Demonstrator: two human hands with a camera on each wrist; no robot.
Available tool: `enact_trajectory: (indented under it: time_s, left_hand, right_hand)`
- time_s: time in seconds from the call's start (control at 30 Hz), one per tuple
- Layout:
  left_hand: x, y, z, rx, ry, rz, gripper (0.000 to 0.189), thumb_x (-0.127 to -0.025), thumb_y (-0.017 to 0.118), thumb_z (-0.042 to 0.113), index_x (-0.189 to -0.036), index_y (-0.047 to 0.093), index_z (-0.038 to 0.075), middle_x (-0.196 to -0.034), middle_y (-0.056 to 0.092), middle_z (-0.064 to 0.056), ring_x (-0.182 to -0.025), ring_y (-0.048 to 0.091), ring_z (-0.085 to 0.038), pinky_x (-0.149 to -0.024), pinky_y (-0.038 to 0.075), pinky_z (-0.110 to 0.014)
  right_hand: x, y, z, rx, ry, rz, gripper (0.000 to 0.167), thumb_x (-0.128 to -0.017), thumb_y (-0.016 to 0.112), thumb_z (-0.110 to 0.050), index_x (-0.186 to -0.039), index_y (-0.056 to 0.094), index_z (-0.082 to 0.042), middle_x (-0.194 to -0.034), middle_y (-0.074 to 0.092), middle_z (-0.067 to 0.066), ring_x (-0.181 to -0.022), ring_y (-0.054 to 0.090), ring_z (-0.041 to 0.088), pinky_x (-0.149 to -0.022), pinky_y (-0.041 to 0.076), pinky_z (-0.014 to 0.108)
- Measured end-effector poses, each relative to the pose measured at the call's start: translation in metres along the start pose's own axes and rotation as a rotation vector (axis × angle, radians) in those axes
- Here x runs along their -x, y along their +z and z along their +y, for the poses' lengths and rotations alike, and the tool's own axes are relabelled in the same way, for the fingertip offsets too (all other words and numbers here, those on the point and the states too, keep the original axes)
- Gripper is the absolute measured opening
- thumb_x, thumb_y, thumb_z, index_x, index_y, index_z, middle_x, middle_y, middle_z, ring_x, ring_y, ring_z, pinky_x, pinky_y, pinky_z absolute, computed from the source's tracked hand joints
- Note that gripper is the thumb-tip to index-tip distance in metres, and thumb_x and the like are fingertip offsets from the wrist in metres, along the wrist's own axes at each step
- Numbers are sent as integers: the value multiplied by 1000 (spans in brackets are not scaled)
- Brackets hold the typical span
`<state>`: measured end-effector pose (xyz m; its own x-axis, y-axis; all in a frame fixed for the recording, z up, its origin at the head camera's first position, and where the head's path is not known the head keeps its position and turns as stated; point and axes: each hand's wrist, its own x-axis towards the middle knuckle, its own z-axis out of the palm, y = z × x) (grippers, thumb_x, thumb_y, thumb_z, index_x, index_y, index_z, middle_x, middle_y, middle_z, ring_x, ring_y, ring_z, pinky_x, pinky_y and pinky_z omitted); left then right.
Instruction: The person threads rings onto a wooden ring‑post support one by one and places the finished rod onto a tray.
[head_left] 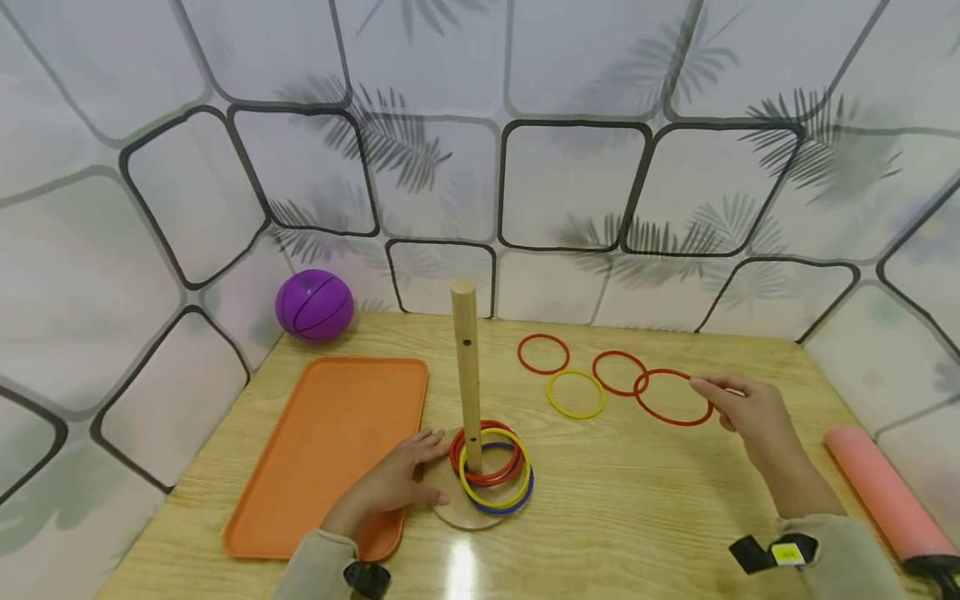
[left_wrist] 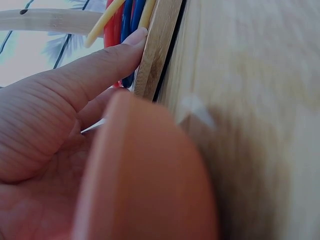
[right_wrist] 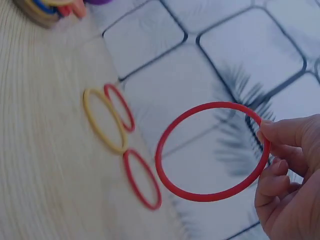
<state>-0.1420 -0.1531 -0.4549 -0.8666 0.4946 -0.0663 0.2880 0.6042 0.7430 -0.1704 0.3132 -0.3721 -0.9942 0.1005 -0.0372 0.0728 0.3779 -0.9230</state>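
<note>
My right hand (head_left: 753, 412) pinches a red ring (right_wrist: 209, 197) at its right side between thumb and fingers, and the ring is held up off the table. My left hand (head_left: 393, 475) lies at the left of a wooden peg stand, fingers extended and thumb touching the edge of its round base (head_left: 467, 522). From that base rises an upright wooden post (head_left: 467, 358). Several red, yellow and blue rings (head_left: 529, 467) are stacked around the foot of the post. In the left wrist view the thumb (left_wrist: 107, 65) meets the base's rim.
On the table lie a yellow ring (head_left: 576, 416) and two red rings (head_left: 543, 372) (head_left: 617, 392). Left of the stand is an orange tray (head_left: 337, 442), partly under my left forearm. A purple ball (head_left: 315, 306) sits at the back left, a pink cylinder (head_left: 885, 492) at the right edge.
</note>
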Motion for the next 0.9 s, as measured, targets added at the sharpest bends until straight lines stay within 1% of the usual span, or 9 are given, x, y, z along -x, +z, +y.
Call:
enact_trajectory:
  time_s: [0.07,0.13,0.23,0.3,0.37,0.57,0.67,0.77,0.9]
  left_hand:
    - [0,0,0,4,1,-1,73,-74,81,25,-135,50,-2,-147,34,-24,-139,19,-42,-110,15,-60]
    - [0,0,0,7,8,-1,74,-74,81,25,-135,50,-2,-147,34,-25,-139,19,-42,-110,15,-61]
    - [0,0,-1,8,11,1,74,-73,81,25,-135,50,-3,-147,33,-25,-139,19,-42,-110,14,-61]
    - [0,0,-2,10,12,2,74,-73,81,26,-134,50,-3,-147,34,-25,-139,19,-42,-110,14,-61]
    - [0,0,-2,8,9,3,74,-73,81,26,-134,50,-2,-147,34,-24,-139,19,-42,-110,14,-60]
    - [-1,0,-1,-11,17,5,73,-73,81,26,-133,51,-3,-147,34,-23,-139,20,-42,-111,15,-59]
    - [-1,0,-1,-16,21,12,73,-73,81,26,-133,51,-4,-147,35,-23,-139,20,-42,-111,15,-59]
    - [0,0,-1,-20,20,15,72,-73,81,26,-132,52,-4,-147,35,-22,-139,20,-42,-111,15,-58]
    - [-1,1,-1,-18,15,8,72,-74,81,26,-133,52,-3,-147,35,-22,-139,20,-41,-111,15,-58]
  right_hand:
    - [3,3,-9,4,-4,-19,10,-89,65,-37,-96,70,-32,-90,57,-27,-71,45,3,-58,45,21]
    - [5,6,-18,-12,-17,-43,9,-90,64,-35,-96,70,-30,-90,57,-26,-74,45,3,-59,44,21]
    - [7,11,-31,-57,-47,-87,7,-92,62,-30,-93,69,-28,-75,54,-17,-63,43,6,-52,38,22]
    - [9,14,-40,-95,-64,-117,9,-93,62,-27,-88,70,-25,-66,50,-11,-55,38,8,-47,33,24]
    - [11,18,-51,-124,-84,-152,13,-93,61,-23,-84,70,-24,-61,48,-8,-50,35,8,-44,28,27]
    - [16,24,-88,-190,-119,-226,17,-93,61,-19,-78,69,-17,-64,56,-6,-44,37,6,-43,17,35]
    - [17,27,-111,-212,-134,-237,16,-92,63,-18,-78,70,-15,-65,58,-4,-43,39,6,-37,21,31]
    - [16,30,-136,-185,-154,-246,13,-91,64,-19,-82,71,-13,-67,59,-3,-43,40,8,-35,30,26]
    - [15,36,-170,-128,-188,-258,14,-90,65,-23,-85,72,-13,-68,59,-3,-44,40,9,-36,33,26]
